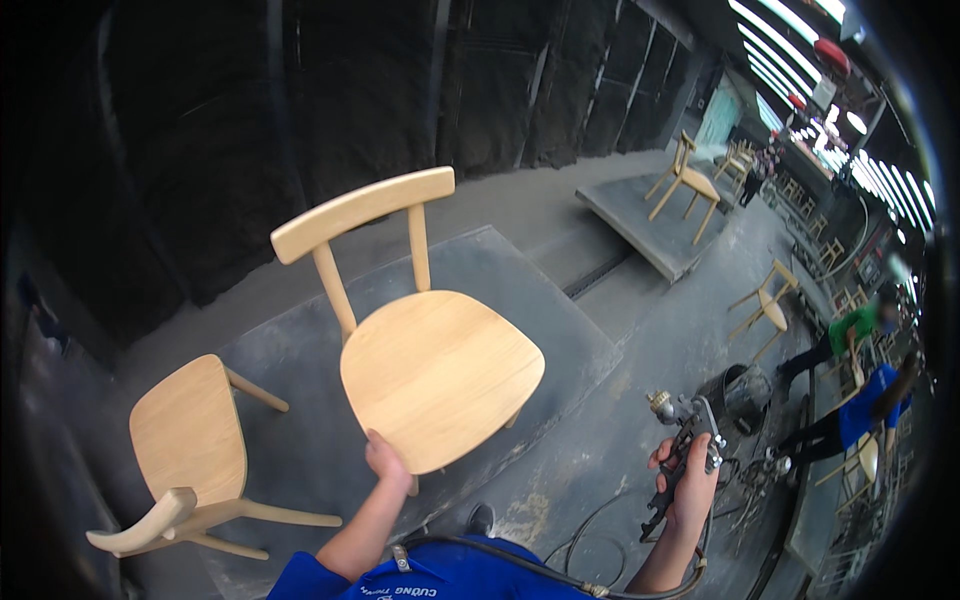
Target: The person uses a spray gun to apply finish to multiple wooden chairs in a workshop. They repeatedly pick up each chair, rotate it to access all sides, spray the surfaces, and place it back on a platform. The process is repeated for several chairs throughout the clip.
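Note:
A pale wooden chair [440, 365] with a curved backrest stands upright on a low grey platform in front of me. My left hand [387, 458] grips the near edge of its seat, the thumb on top and the other fingers hidden beneath. In my right hand [692, 485], off to the right of the chair, is a metal spray gun [690, 425], my fingers wrapped round its handle. The gun's nozzle points up and away from me. To the left, a second pale chair [192, 425] lies tipped over on the platform, its legs toward the right.
The grey platform [270, 350] ends at a dark wall [360, 90]. A hose [570, 575] crosses my front and loops on the floor. Right of the gun stands a dark bucket [742, 400]. Two co-workers [865, 405] are at the right; another platform [640, 215] holds a chair.

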A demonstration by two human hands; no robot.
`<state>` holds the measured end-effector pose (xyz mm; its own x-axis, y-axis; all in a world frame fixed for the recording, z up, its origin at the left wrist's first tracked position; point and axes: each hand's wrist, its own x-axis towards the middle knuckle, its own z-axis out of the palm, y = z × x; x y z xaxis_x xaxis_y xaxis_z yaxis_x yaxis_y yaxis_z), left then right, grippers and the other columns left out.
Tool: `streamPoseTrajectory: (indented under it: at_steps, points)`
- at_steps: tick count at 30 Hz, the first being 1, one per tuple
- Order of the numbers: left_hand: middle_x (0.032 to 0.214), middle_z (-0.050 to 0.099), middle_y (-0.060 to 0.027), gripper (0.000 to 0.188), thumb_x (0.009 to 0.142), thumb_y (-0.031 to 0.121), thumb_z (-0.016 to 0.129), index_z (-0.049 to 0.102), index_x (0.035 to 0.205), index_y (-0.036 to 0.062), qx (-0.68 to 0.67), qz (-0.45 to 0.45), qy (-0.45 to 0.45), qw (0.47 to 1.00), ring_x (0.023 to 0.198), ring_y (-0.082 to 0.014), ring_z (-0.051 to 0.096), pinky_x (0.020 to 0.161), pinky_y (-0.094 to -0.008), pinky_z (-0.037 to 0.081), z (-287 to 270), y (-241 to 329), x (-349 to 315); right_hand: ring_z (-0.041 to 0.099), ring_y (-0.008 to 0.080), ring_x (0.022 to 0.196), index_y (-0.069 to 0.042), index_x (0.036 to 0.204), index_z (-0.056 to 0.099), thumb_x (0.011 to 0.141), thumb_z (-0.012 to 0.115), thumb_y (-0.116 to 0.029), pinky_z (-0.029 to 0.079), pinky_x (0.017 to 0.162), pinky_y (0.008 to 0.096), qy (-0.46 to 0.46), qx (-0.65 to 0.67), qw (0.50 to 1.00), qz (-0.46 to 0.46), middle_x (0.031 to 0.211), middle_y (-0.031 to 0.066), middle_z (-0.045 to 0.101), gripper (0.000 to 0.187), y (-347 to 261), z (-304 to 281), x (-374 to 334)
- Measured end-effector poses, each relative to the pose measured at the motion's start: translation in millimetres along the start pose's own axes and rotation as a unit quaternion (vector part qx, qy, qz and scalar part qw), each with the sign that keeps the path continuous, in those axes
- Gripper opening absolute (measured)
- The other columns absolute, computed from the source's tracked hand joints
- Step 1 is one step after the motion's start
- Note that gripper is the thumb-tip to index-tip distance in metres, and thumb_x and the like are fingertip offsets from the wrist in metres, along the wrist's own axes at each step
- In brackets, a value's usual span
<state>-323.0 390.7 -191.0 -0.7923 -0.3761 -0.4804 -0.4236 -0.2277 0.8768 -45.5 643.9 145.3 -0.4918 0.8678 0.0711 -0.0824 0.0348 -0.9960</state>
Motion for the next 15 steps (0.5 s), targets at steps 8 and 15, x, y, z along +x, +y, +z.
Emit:
streamPoseTrajectory:
  at_steps: [8,15]
  points:
    - [0.123,0.066,-0.0247,0.060,0.110,0.047,0.036,0.053,0.133,-0.0062,0.138,-0.085,-0.133,0.978,0.107,-0.0355,0.065,0.096,-0.0429,0.051,144,-38,-83,0.064,0.0127,0.063,-0.004,0.102,0.060,0.109,0.047,-0.035,0.038,0.043,0.0226,-0.049,-0.090,0.990,-0.093,0.074,0.0048,0.064,0.034,-81,50,66]
    - [0.113,0.072,-0.0104,0.043,0.108,0.040,0.050,0.057,0.131,0.0043,0.167,-0.126,-0.552,0.807,0.090,-0.0215,0.069,0.080,-0.0359,0.057,154,-19,-46,0.059,0.0079,0.053,-0.008,0.094,0.062,0.104,0.057,-0.049,0.036,0.041,0.0235,-0.088,-0.229,0.940,-0.239,0.071,0.0011,0.064,0.043,-164,173,194]
